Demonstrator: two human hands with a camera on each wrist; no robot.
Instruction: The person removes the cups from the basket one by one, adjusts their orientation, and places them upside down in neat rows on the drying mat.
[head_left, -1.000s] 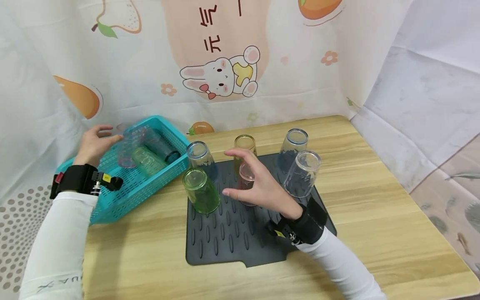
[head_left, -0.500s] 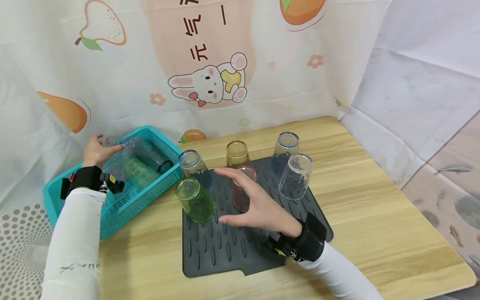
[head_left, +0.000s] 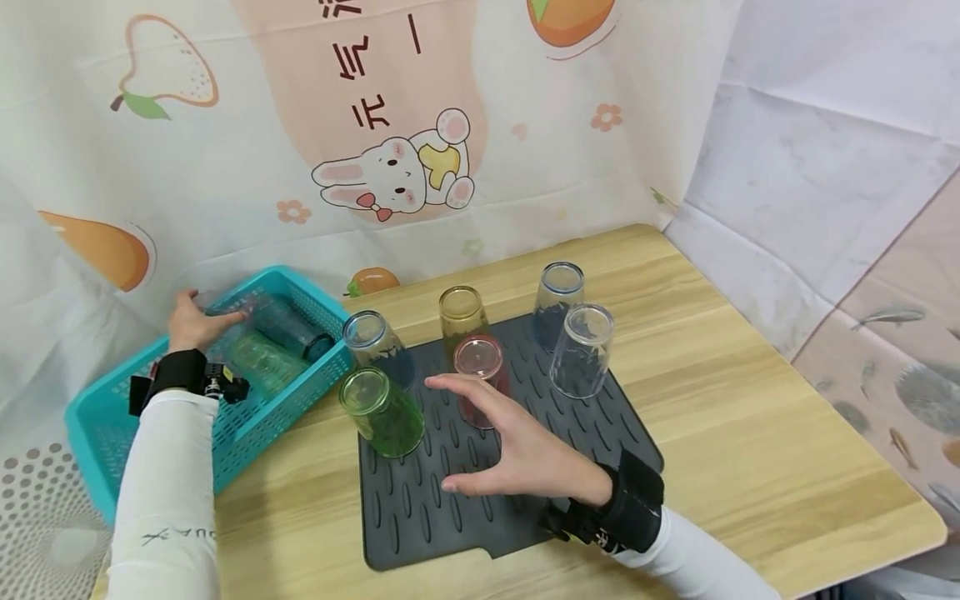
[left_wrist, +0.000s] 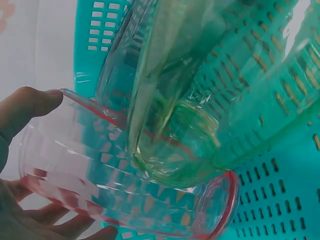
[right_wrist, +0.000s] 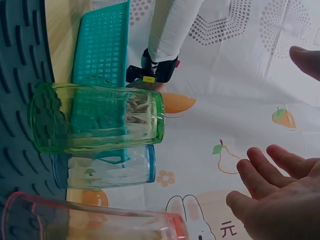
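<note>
Glossy, glass-like tumblers, matt ridged mat, plastic basket, smooth wood-grained tabletop

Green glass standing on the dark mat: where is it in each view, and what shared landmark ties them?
Head: green glass left of centre, on the left part of the dark mat.
Left wrist: not in it; the basket's green glass is another one.
Right wrist: left side, mid-height.
Shared landmark: turquoise basket.
</note>
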